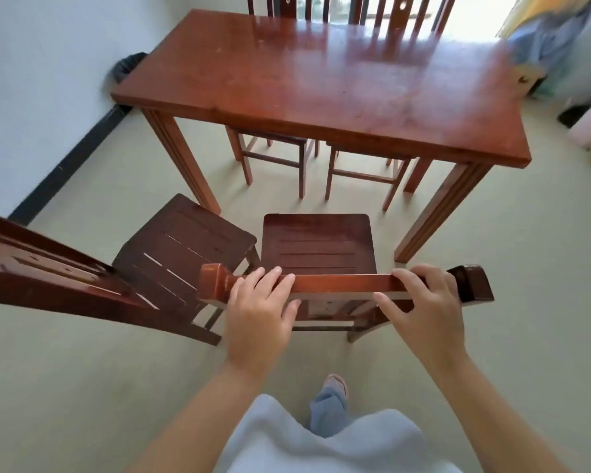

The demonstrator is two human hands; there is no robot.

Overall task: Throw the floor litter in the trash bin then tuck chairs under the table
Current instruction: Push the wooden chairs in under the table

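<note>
- Head view showed the left chair [185,247] angled by the table's [321,83] near-left leg, untouched.
- Left hand [260,308] and right hand [420,302] gripped the middle chair's [318,247] top rail, seat facing the table's near edge.
- Solid wood: probably heavy, rigid, glossy; the rail seemed the best hold.

Dining corner of a home: a wooden tabletop [321,76] with matching slatted chairs [318,244], a plain floor [116,186], and a lined trash bin [128,64] by the wall.
</note>
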